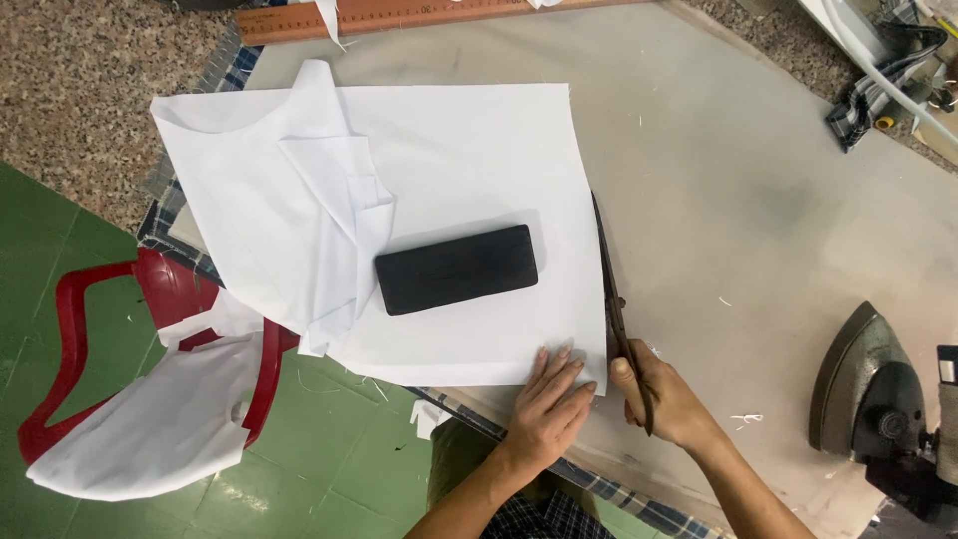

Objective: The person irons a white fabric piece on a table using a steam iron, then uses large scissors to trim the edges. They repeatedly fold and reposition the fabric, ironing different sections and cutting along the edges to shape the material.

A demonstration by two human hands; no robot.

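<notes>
While left hand (547, 411) lies flat (fingers released) on white cloth (469, 160), right hand (667, 399) fingers grasping scissors (611, 289)

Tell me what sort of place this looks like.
Probably a tailoring or sewing workshop. The right hand holds scissors along the edge of white fabric on a cutting table, with a wooden ruler and a heavy iron nearby.

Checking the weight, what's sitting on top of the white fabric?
A black rectangular block lies on the white fabric, the left hand presses its near edge. Whatever lies beneath is covered.
</notes>
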